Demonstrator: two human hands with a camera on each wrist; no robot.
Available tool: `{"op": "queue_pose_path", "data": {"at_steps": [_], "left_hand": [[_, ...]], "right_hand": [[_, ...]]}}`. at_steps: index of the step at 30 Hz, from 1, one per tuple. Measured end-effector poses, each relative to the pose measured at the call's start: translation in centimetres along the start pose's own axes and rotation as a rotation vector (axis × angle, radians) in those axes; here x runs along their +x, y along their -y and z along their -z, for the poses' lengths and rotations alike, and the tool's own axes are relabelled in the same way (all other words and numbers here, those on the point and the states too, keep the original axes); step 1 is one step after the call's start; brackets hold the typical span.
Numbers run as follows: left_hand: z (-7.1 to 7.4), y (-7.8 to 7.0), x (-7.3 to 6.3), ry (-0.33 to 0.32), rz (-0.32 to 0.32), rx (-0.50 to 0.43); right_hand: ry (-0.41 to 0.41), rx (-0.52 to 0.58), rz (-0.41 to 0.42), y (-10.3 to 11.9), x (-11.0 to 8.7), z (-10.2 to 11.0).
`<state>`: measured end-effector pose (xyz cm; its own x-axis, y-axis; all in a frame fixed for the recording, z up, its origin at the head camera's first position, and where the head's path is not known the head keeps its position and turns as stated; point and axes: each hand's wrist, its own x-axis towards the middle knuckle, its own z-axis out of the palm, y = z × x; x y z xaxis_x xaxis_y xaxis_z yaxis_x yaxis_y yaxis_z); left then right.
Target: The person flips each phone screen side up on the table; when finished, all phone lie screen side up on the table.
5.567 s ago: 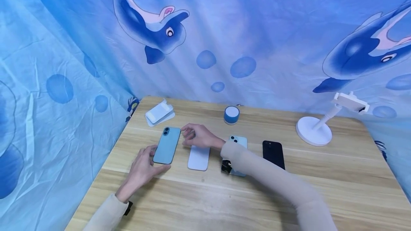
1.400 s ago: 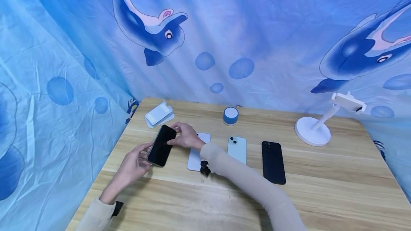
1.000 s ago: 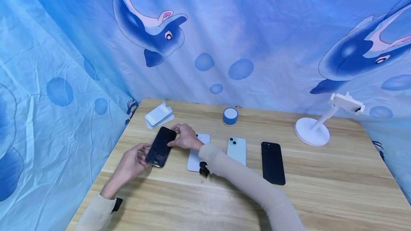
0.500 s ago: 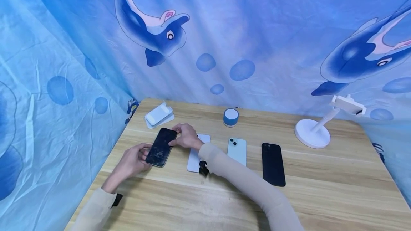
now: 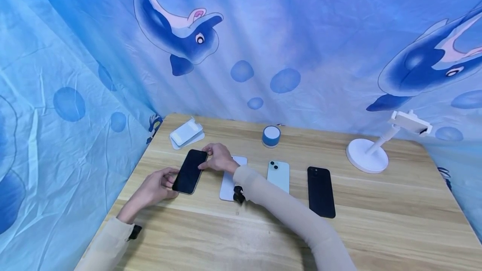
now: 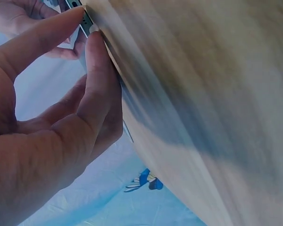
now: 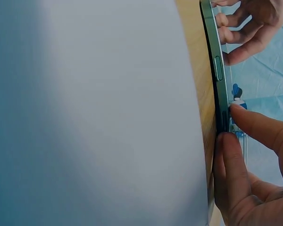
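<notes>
Two hands pinch the dark-screened phone (image 5: 189, 172), which is between seven and eight o'clock from the head view's centre: the left hand (image 5: 155, 186) at its eight o'clock side, the right hand (image 5: 219, 158) at two. Whether it touches the table (image 5: 233, 237) I cannot tell. It should handle as light, stiff and slippery, with fragile glass; the slim side frame seems the best hold. A pale phone (image 5: 227, 187) lies near, towards four o'clock.
</notes>
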<state>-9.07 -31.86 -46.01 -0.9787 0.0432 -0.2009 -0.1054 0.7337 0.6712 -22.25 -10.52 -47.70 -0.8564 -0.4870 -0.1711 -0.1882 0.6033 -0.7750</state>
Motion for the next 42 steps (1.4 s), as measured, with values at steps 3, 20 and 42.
{"op": "queue_pose_path", "data": {"at_steps": [3,20,42], "left_hand": [[0.0,0.1,0.1,0.004,0.003,-0.018],[-0.5,-0.7,-0.4,-0.036,-0.041,0.062],[-3.8,-5.2,-1.5,-0.299,-0.273,0.179]], "right_hand": [[0.014,0.021,-0.001,0.1,-0.3,0.4],[0.078,0.225,0.073,-1.8,-3.7,3.5],[0.015,0.298,0.004,-5.8,-7.4,8.5]]}}
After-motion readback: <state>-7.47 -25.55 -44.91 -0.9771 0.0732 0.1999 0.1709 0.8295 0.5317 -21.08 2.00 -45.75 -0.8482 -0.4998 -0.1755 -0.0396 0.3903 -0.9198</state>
